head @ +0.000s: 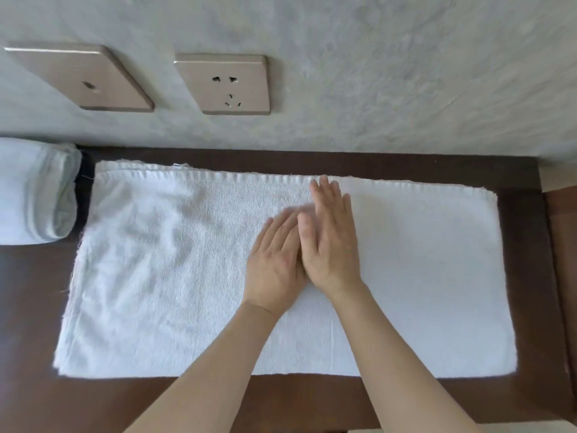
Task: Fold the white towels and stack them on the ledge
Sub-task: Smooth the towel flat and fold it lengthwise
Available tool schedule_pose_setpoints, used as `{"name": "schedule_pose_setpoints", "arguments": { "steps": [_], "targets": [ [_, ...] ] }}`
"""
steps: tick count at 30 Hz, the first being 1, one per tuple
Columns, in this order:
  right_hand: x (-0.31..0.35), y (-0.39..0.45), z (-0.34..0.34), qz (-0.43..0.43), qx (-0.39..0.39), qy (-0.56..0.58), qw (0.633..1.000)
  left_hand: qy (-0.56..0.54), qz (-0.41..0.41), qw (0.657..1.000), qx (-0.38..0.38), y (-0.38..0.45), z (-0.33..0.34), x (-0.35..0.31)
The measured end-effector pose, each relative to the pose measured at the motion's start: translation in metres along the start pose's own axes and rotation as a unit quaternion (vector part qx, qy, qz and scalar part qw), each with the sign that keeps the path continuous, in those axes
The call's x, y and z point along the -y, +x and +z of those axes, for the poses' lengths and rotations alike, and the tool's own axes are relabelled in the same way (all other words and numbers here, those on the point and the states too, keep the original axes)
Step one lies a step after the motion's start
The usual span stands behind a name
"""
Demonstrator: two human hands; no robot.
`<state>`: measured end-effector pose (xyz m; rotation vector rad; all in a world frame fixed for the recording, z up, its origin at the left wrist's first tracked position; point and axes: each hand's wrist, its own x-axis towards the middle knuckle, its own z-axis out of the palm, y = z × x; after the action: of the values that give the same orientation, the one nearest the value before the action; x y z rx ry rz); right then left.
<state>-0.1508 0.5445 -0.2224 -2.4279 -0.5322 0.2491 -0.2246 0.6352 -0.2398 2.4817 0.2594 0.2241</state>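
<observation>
Both hands, left hand [274, 260] and right hand [331, 242], press flat, fingers straight, at the centre of the white terry towel [421, 276]. Its long axis runs left-right on the dark wooden desk [524, 245]; each end lies equally near.

Nubby terry towel [187, 276], dark wood ledge [37, 307]

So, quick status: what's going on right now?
Left hand and right hand flat, pressing the spread towel. Folded stack waits at left. Nothing in the way.
</observation>
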Motion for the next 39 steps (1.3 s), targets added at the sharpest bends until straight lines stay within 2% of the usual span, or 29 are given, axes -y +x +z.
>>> {"name": "schedule_pose_setpoints", "arguments": {
  "steps": [3, 6, 9, 12, 17, 20, 22, 24, 27, 29, 32, 39],
  "targets": [
    [0.033, -0.003, 0.030, 0.011, 0.011, 0.006, 1.000, 0.095, -0.017, 0.993, 0.063, -0.010, -0.026, 0.036],
    [0.043, 0.000, 0.053, 0.032, -0.014, -0.093, 0.995, 0.194, 0.021, 0.971, 0.136, -0.008, -0.037, 0.063],
    [0.038, 0.001, 0.063, 0.026, -0.059, -0.169, 0.983, 0.208, 0.023, 0.970, 0.126, -0.002, -0.038, 0.074],
    [0.035, 0.001, 0.067, 0.012, -0.067, -0.197, 0.978, 0.211, 0.031, 0.969, 0.128, 0.001, -0.048, 0.093],
    [0.035, 0.003, 0.069, 0.031, -0.044, -0.203, 0.978, 0.237, -0.004, 0.965, 0.113, 0.011, -0.093, 0.145],
    [0.037, 0.004, 0.067, 0.043, -0.024, -0.212, 0.976, 0.247, -0.076, 0.959, 0.120, 0.009, -0.126, 0.182],
    [0.039, 0.005, 0.067, 0.047, -0.017, -0.225, 0.973, 0.240, -0.095, 0.957, 0.133, 0.008, -0.144, 0.200],
    [0.040, 0.006, 0.068, 0.051, -0.015, -0.236, 0.970, 0.235, -0.088, 0.958, 0.140, 0.009, -0.151, 0.204],
    [0.040, 0.006, 0.068, 0.053, -0.017, -0.245, 0.968, 0.210, -0.077, 0.969, 0.106, 0.016, -0.136, 0.179],
    [0.041, 0.006, 0.069, 0.053, -0.025, -0.245, 0.968, 0.197, -0.003, 0.973, 0.117, 0.018, -0.113, 0.153],
    [0.040, 0.006, 0.070, 0.051, -0.030, -0.240, 0.969, 0.226, 0.090, 0.956, 0.164, 0.016, -0.092, 0.139],
    [0.038, 0.005, 0.070, 0.048, -0.026, -0.246, 0.968, 0.252, 0.016, 0.958, 0.132, 0.013, -0.125, 0.191]
  ]
}}
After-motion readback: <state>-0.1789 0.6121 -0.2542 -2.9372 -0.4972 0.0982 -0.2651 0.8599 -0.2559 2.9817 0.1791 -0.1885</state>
